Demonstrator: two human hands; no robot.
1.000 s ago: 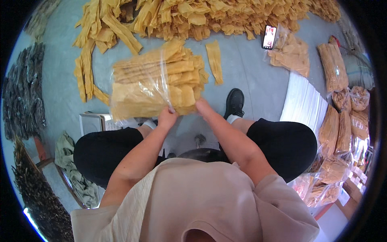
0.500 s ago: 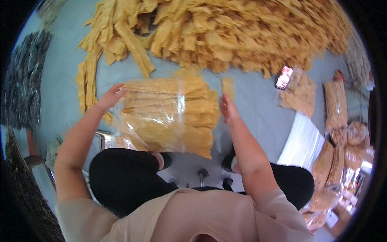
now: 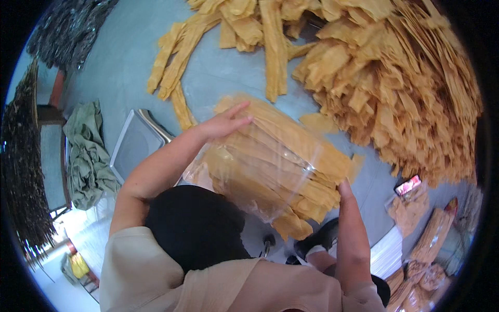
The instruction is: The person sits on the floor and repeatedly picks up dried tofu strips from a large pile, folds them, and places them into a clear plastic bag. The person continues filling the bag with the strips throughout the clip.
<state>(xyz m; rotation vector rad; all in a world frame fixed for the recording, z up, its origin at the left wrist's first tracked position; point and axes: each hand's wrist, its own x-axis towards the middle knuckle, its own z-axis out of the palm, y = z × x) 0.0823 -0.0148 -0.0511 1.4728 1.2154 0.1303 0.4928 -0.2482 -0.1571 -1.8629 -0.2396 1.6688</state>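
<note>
A clear plastic bag (image 3: 249, 190) full of long yellow dried sheets, which look like bean curd skin, lies slantwise in front of me, over the edge by my knees. My left hand (image 3: 228, 122) rests on the bag's upper left end, fingers stretched out and thumb apart. My right hand (image 3: 345, 191) touches the right end, where yellow sheets (image 3: 325, 200) stick out past the plastic; most of its fingers are hidden. A loose yellow piece (image 3: 318, 123) lies just beyond the bag.
A large heap of yellow sheets (image 3: 395, 99) fills the far right. Left of me are a flat metal-topped scale (image 3: 136, 148), a green cloth (image 3: 89, 156) and dark dried strands (image 3: 67, 31). At right lie a phone (image 3: 408, 185), a white sheet stack (image 3: 384, 252) and filled bags (image 3: 434, 236).
My view has turned left, bringing the scale and green cloth into sight. The bag now lies more slanted. My right hand, beside the bag before, now touches its right end.
</note>
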